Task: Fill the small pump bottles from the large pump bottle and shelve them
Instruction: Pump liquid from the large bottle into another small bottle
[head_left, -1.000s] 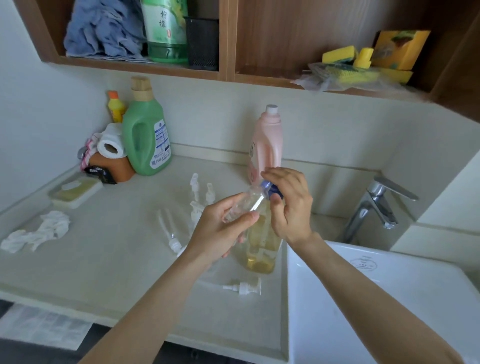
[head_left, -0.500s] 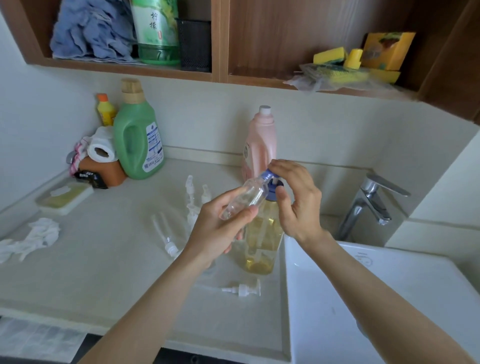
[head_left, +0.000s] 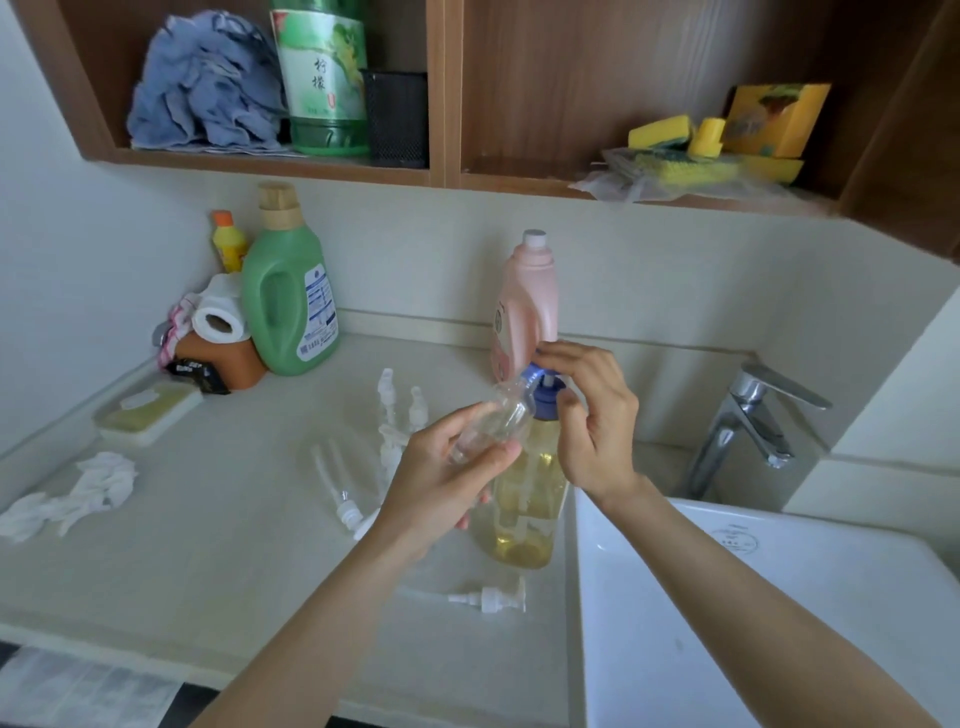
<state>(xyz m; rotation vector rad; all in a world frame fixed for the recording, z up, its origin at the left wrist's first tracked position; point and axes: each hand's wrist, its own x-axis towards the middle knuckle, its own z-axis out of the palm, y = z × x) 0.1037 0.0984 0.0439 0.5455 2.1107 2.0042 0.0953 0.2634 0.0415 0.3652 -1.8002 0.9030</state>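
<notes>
Pale stone table (head_left: 182, 519) runs along a light wall, w/ a white sink (head_left: 779, 597) and a shiny tap (head_left: 753, 421) on the right. Wood shelf (head_left: 447, 171) above holds a blue cloth, a green bottle, a black mesh cup and yellow sponges (head_left: 675, 135). At the back of the table stand a green jug (head_left: 288, 306), a paper roll and a pink bottle (head_left: 524, 306).

Left hand (head_left: 447, 488) grips a small clear bottle (head_left: 493, 421), tilted, its mouth up at the blue nozzle of the large pump bottle (head_left: 530, 499). That big one stands by the sink edge w/ yellow liquid low inside. Right hand (head_left: 592, 415) has its fingers curled over the blue pump top (head_left: 545, 395).

A loose white pump (head_left: 493, 597) lies in front. More small clear bottles (head_left: 400, 410) are behind the left hand, partly hidden and hard to count. Can't tell if liquid is coming out. Sink is cut off at the right and bottom.
</notes>
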